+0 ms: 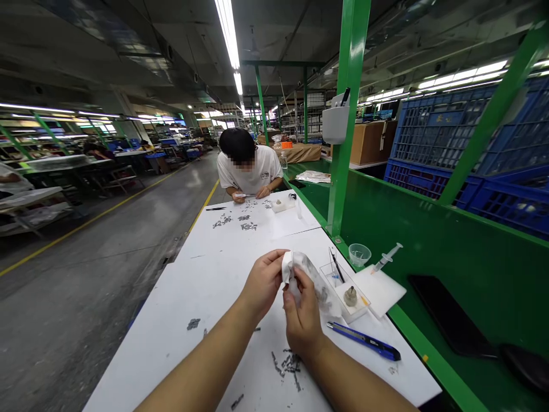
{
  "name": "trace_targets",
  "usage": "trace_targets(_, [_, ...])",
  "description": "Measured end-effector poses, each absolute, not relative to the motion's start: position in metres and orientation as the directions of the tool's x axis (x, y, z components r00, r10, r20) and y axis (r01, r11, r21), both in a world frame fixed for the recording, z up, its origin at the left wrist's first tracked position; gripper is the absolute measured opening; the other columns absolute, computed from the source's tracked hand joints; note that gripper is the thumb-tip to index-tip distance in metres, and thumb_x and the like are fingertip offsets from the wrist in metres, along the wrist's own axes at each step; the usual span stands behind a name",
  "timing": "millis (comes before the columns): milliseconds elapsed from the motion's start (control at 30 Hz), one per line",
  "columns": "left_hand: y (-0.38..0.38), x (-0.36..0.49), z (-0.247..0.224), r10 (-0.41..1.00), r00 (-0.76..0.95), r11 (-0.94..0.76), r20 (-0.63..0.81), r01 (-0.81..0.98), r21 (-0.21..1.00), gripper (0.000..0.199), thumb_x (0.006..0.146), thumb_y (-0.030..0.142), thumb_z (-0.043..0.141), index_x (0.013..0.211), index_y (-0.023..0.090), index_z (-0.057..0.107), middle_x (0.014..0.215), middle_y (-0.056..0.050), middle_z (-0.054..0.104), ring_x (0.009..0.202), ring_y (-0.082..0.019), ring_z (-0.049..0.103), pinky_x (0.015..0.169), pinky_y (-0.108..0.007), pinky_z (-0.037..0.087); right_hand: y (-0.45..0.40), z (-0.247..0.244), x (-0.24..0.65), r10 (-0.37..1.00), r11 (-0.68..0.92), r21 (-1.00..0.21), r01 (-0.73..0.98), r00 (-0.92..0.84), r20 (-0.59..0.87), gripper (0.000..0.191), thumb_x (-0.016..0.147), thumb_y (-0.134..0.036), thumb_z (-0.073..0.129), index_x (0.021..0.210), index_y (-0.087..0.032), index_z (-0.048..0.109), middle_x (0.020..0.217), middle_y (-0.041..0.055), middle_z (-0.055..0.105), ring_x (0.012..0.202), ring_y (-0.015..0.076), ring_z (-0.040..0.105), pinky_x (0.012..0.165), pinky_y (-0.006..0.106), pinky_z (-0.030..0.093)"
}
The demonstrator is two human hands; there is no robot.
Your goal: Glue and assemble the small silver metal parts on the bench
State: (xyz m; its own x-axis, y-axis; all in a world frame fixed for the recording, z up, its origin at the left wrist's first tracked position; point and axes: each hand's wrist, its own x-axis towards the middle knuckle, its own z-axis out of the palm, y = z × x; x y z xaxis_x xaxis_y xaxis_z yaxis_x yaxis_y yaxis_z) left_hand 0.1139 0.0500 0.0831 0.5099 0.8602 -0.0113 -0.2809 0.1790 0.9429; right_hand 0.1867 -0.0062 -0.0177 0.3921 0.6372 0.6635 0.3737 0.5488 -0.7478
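Note:
My left hand [262, 283] pinches the upper left edge of a white, translucent plastic bag [312, 274] above the white table [184, 297]. With fingers curled, my right hand [303, 315] grips the same bag from the right. Small grey pieces show through the bag's lower right part. Below my hands lie loose dark grey parts [289, 364], and a smaller cluster [193, 324] rests to the left. A blue utility knife [364, 340] lies to the right of my right hand.
A white tray [355, 312] with a small metal-topped bottle, tweezers [337, 264], a clear cup [359, 254] and a syringe [386, 257] sit at right. A green post [343, 120] rises behind. Across the table a person [249, 166] leans over grey parts.

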Motion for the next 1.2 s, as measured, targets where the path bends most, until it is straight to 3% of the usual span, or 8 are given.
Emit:
trace_targets(300, [0.052,0.115,0.076,0.892,0.451,0.107,0.025,-0.264,0.959,0.014,0.071,0.026,0.075,0.080,0.015,0.071,0.061,0.000,0.059,0.060,-0.013,0.055,0.054,-0.023,0.042,-0.005,-0.020,0.187,0.674,0.536,-0.767,0.354,0.368,0.641,0.050,0.095,-0.022,0.043,0.144,-0.020,0.032,0.134,0.0145,0.053,0.131,0.0279,0.047,0.107,0.055,0.042])
trace_targets(500, [0.045,0.124,0.080,0.915,0.403,0.184,-0.029,-0.351,0.918,0.014,0.068,0.026,0.072,0.076,0.015,0.068,0.062,0.001,0.060,0.056,-0.010,0.053,0.055,-0.022,0.043,-0.003,-0.021,0.188,0.656,0.550,-0.752,0.365,0.368,0.659,0.049,0.096,-0.019,0.042,0.144,-0.022,0.033,0.139,0.0124,0.051,0.132,0.0250,0.047,0.108,0.049,0.042])
trace_targets(667, [0.051,0.124,0.088,0.925,0.378,0.144,0.046,-0.457,0.878,0.016,0.066,0.028,0.071,0.070,0.014,0.066,0.065,0.000,0.062,0.064,-0.012,0.054,0.061,-0.022,0.046,-0.006,-0.020,0.187,0.653,0.544,-0.731,0.411,0.340,0.677,0.047,0.095,-0.018,0.042,0.141,-0.022,0.036,0.138,0.0114,0.052,0.128,0.0246,0.050,0.107,0.048,0.044])
trace_targets(833, [0.066,0.116,0.116,0.935,0.318,0.033,0.155,-0.514,0.857,0.014,0.064,0.025,0.072,0.073,0.015,0.067,0.068,0.001,0.062,0.069,-0.012,0.055,0.068,-0.022,0.047,-0.011,-0.023,0.184,0.673,0.558,-0.717,0.419,0.277,0.686,0.047,0.093,-0.019,0.045,0.139,-0.024,0.039,0.118,0.0090,0.064,0.103,0.0237,0.064,0.088,0.042,0.054])
trace_targets(967, [0.072,0.106,0.117,0.944,0.291,-0.004,0.159,-0.468,0.884,0.015,0.068,0.025,0.071,0.078,0.015,0.070,0.071,0.000,0.064,0.071,-0.014,0.057,0.066,-0.023,0.046,-0.013,-0.025,0.183,0.642,0.595,-0.697,0.400,0.284,0.712,0.049,0.092,-0.018,0.044,0.140,-0.026,0.035,0.104,0.0058,0.064,0.089,0.0213,0.065,0.080,0.041,0.055])
trace_targets(1200, [0.049,0.099,0.080,0.930,0.365,0.090,0.037,-0.325,0.942,0.014,0.072,0.024,0.068,0.082,0.014,0.071,0.065,-0.001,0.063,0.059,-0.013,0.055,0.058,-0.025,0.046,-0.009,-0.019,0.186,0.628,0.549,-0.706,0.447,0.336,0.701,0.049,0.091,-0.018,0.050,0.138,-0.027,0.039,0.122,0.0090,0.061,0.112,0.0240,0.060,0.093,0.043,0.052])
